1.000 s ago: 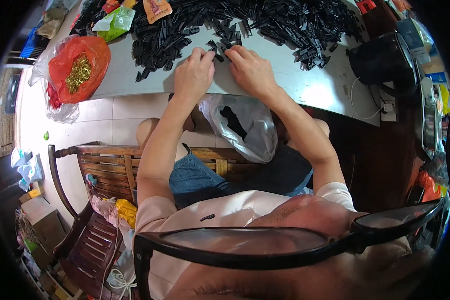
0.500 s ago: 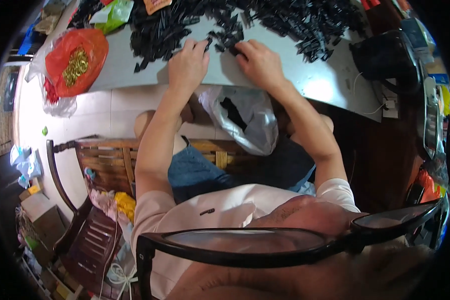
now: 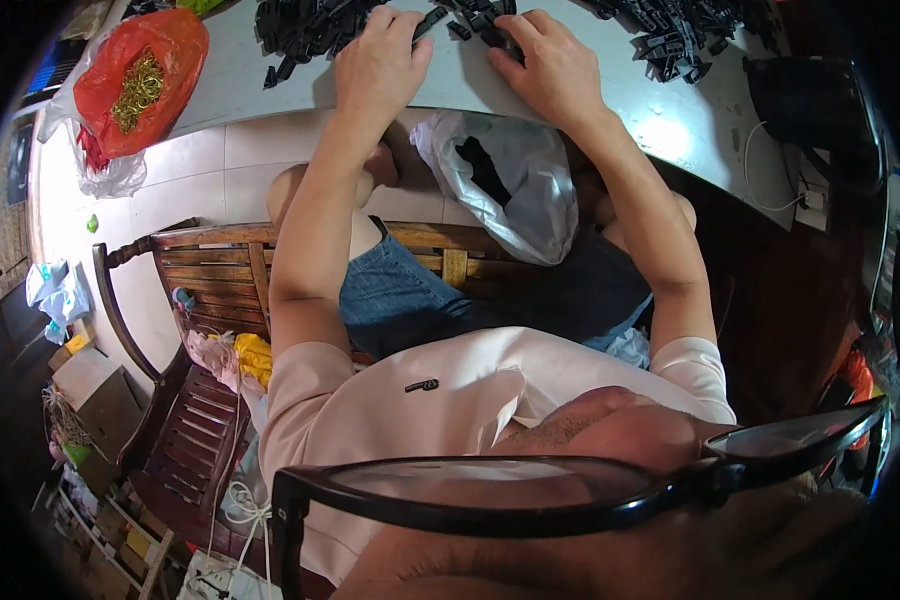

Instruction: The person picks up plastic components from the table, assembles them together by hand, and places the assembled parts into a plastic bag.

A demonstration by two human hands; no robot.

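My left hand [image 3: 382, 62] reaches over the table with its fingers closed on a small black plastic piece [image 3: 431, 21], which pokes out past the fingertips. To the right, my right hand [image 3: 552, 65] is curled, thumb against fingers, with a dark piece [image 3: 511, 47] showing at its grip. Between the two hands lie a few loose black pieces [image 3: 459, 31]. A larger heap of such pieces [image 3: 305, 35] spreads left of my left hand, and another heap [image 3: 665, 40] lies right of my right hand. The far part of the heaps is cut off by the upper edge.
A red bag [image 3: 175, 85] with gold-coloured small parts [image 3: 138, 92] sits at the table's left end. An open whitish plastic bag [image 3: 545, 205] with something black inside hangs below the table edge, between my knees. A black container [image 3: 808, 110] and white cable [image 3: 749, 165] are at right.
The view has tilted, so the table sits higher in the picture. Both hands stay at the black pieces; the space between them is a little wider.
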